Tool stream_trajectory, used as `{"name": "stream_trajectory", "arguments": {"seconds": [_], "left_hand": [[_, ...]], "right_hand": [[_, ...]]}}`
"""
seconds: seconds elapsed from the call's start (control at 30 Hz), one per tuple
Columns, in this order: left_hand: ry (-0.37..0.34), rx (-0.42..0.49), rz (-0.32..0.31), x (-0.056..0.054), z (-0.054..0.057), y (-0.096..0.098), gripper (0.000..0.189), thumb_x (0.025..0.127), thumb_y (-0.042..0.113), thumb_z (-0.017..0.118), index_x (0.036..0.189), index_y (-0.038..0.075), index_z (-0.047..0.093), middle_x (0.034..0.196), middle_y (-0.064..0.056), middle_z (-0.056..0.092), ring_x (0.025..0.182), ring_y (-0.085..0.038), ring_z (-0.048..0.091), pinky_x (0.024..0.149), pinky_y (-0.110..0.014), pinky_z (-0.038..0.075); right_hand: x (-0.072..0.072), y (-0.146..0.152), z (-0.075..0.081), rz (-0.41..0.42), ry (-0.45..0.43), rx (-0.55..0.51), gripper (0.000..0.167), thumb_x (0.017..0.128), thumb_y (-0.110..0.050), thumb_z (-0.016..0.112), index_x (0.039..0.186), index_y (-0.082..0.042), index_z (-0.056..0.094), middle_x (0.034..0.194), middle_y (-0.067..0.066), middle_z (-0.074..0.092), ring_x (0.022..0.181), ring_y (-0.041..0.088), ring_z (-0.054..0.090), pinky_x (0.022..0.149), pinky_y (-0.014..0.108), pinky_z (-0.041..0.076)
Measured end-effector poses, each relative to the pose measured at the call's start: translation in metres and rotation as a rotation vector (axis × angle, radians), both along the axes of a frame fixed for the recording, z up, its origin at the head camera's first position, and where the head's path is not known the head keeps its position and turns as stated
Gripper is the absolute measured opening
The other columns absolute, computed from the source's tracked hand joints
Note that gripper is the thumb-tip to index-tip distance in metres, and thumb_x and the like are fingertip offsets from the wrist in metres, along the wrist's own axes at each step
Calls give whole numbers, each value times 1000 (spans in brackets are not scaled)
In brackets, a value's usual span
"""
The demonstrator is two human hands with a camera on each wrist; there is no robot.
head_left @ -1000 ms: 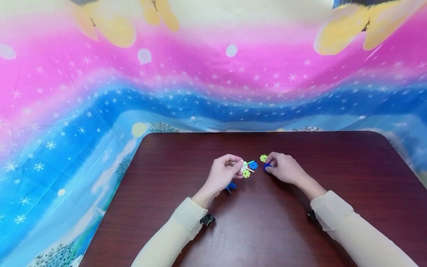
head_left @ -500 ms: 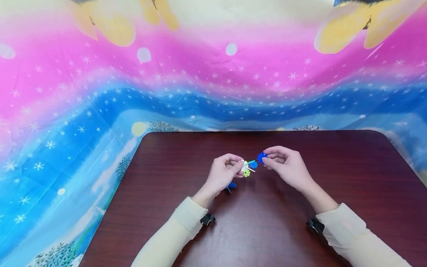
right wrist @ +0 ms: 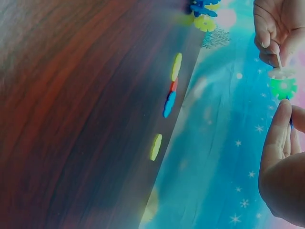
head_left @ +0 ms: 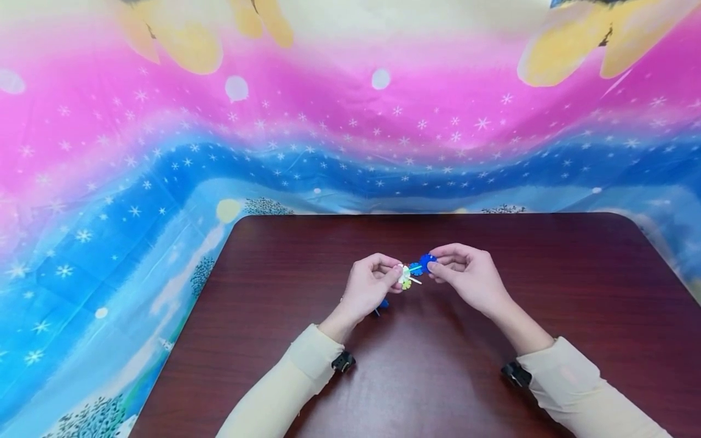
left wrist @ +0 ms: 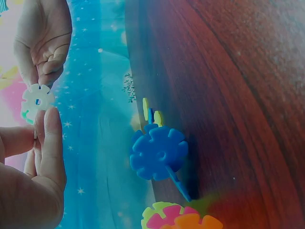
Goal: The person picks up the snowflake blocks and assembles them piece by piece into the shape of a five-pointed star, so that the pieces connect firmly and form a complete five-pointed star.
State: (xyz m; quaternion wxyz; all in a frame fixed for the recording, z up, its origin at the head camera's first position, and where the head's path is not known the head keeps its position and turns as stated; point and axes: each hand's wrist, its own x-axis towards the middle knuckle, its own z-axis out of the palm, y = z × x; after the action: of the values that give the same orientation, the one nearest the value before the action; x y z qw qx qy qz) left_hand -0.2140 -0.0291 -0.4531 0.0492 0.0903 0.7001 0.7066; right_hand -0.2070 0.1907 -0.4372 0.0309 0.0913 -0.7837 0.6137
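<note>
My left hand (head_left: 368, 286) pinches a small cluster of notched plastic discs. In it are a white disc (left wrist: 31, 98) and a green disc (right wrist: 283, 89), set at angles to each other. The fingers and thumb of my right hand (head_left: 471, 272) pinch a dark blue notched disc (head_left: 427, 262). Its edge is right at the green disc, and the two hands face each other above the table. In the right wrist view the right fingertips hide most of the blue disc. A joined set of blue discs (left wrist: 159, 152) stands on the table beside my left wrist.
Loose discs lie past the hands on the brown table (head_left: 438, 377): a lighter blue one (right wrist: 169, 104), a red one (right wrist: 174, 86) and yellow ones (right wrist: 156, 147). Pink (left wrist: 164, 215) and orange discs (left wrist: 198, 222) sit near the blue set. A printed cloth (head_left: 350, 121) hangs behind.
My right hand has lifted the dark blue disc off the table and brought it left to the cluster. My left hand has stayed nearly in place, holding the cluster.
</note>
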Motion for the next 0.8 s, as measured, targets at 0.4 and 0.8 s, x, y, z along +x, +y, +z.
{"name": "stream_trajectory", "arguments": {"seconds": [0.4,0.8], "left_hand": [[-9,-17,35,3,0,0,8,95,-1,73,101,-7,72,83,-18,72,64,-21,73,65,-35,63],[43,-42,42,6,-2,-3,8,95,-1,74,99,-8,73,81,-15,71,63,-22,72,62,-35,63]], "right_hand": [[1,-7,0,26,-27,-20,27,93,-5,78,115,8,71,98,23,74,79,23,77,72,40,63],[1,-8,5,79,-36,17,24,91,2,77,113,8,71,95,21,75,78,25,76,71,36,63]]}}
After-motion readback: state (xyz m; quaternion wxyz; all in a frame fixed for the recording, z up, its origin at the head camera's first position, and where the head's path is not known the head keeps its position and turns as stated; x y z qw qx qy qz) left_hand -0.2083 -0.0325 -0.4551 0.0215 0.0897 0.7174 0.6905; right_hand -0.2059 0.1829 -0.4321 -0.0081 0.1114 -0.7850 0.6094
